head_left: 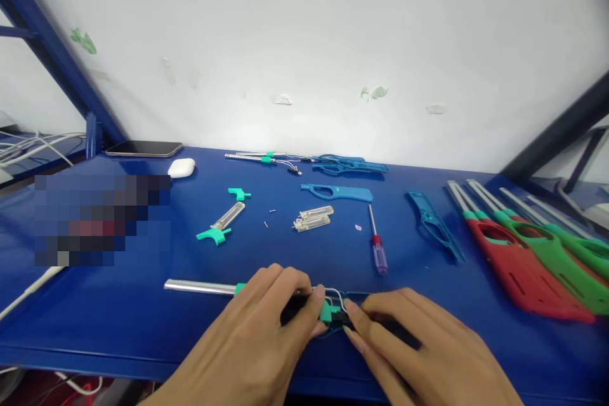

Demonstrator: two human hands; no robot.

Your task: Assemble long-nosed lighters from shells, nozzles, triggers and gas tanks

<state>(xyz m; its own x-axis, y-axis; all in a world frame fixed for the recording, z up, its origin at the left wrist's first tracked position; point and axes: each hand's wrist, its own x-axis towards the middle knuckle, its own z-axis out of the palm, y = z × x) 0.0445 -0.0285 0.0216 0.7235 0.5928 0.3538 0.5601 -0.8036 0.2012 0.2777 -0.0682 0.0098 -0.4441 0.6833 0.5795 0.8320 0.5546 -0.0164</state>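
Left hand (pixel 257 330): at 6 o'clock; grip closed on the green part (pixel 326 312) of the wand assembly, palm over its middle.
Right hand (pixel 419 336): at 5 o'clock; grip closed, thumb and fingertips on the black part (pixel 339 318), beside the white wire (pixel 337 292).
Wand assembly: lies along the near side of the surface (pixel 143 317); metal tube (pixel 200 287) points to 9 o'clock; blue shell (pixel 361 295) partly visible under the fingers.
Clear tanks (pixel 314 218): at 12 o'clock from the hands, side by side.
Third tank (pixel 228 216): at 11 o'clock, between two green triggers (pixel 215 235).
Screwdriver (pixel 379 250): at 1 o'clock, handle toward the right hand.
Blue casing (pixel 354 193): at 12 o'clock, beyond the clear tanks.
Open half-shell (pixel 435 226): at 2 o'clock.
Red and green lighters (pixel 528 273): at 3 o'clock, tubes pointing away.
Phone (pixel 144 148), white case (pixel 181 168): at 10 o'clock.
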